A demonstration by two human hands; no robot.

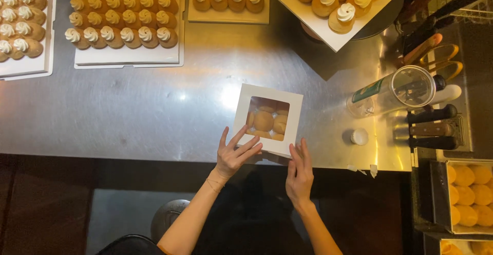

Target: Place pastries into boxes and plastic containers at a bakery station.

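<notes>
Brushed steel makes up the surface [154,106], its near edge running just under both hands. Between them, partly overhanging that edge, lies a white square box [267,119] with a clear window in its lid; round golden buns show through the window. The left hand [233,155] has its fingers spread flat on the box's left edge, pressing rather than gripping. The right hand [299,170] touches the near right corner with loosely extended fingers, closed on nothing.

Beyond the left hand, farther up the surface, sit white trays of cream-topped pastries [123,19] in neat rows, with another such tray [334,3] beyond the right hand. To the right of the right hand lies a clear cylindrical container [395,91] on its side, bearing a green label, and a small white cap [359,136] just beside it.
</notes>
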